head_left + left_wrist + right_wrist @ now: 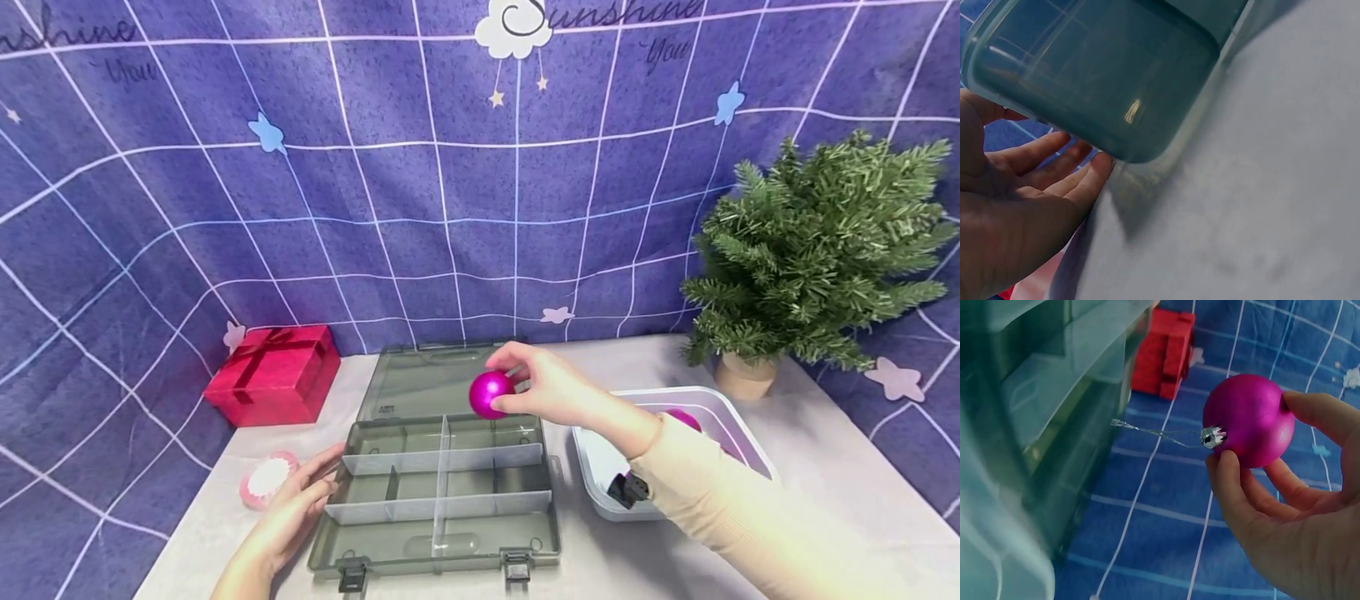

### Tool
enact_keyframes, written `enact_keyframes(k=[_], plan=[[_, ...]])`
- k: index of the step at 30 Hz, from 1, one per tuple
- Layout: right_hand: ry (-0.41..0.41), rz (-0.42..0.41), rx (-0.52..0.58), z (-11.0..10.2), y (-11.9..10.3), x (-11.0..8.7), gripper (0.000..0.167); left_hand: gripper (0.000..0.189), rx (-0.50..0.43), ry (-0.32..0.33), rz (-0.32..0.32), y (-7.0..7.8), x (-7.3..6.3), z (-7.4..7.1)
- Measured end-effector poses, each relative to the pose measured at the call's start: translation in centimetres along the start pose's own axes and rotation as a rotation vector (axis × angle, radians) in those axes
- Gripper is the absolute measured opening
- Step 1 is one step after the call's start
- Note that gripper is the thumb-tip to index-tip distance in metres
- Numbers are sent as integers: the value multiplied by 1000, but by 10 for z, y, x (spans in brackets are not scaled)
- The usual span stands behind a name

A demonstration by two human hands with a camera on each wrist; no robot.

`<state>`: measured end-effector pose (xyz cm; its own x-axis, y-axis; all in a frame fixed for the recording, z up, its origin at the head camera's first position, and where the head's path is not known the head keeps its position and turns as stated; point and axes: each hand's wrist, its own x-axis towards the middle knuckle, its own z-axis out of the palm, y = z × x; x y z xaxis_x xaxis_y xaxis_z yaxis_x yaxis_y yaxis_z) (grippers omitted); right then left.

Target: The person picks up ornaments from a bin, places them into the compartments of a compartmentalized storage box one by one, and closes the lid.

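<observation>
A magenta Christmas ball point(491, 394) is pinched between the thumb and fingers of my right hand point(551, 387), above the back edge of a grey translucent divided storage box point(442, 505). In the right wrist view, the ball's silver cap point(1214, 437) and a loop of silver string point(1160, 433) point toward the box. My left hand point(288, 508) rests against the box's left side; in the left wrist view its fingers point(1044, 153) touch the wall, fairly straight. The box's lid point(427, 387) lies folded back, and its two front latches point(516, 568) hang undone.
Right of the box stands a white bin point(600, 492) with another magenta ball point(684, 419), partly hidden by my right sleeve. A small potted fir tree point(817, 258) rises behind it. At left are a red gift box point(273, 375) and a pink-and-white round item point(268, 481).
</observation>
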<state>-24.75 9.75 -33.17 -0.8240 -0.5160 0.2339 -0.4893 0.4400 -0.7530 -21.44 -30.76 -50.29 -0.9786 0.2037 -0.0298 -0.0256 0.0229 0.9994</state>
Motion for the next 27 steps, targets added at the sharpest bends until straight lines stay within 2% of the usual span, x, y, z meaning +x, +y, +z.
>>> enact_keyframes(k=[4, 7, 12, 17, 27], plan=[[-17, 21, 3, 18, -10, 16, 38, 63, 11, 6, -23, 3, 1, -1], [-22, 46, 6, 35, -13, 27, 36, 64, -1, -8, -8, 3, 1, 0], [-34, 53, 11, 65, -13, 46, 36, 66, -34, -31, 5, 3, -1, 1], [-22, 74, 12, 93, -10, 66, 39, 65, -25, -20, -6, 1, -1, 1], [-43, 69, -92, 137, -7, 93, 37, 63, -11, -10, 4, -1, 0, 1]])
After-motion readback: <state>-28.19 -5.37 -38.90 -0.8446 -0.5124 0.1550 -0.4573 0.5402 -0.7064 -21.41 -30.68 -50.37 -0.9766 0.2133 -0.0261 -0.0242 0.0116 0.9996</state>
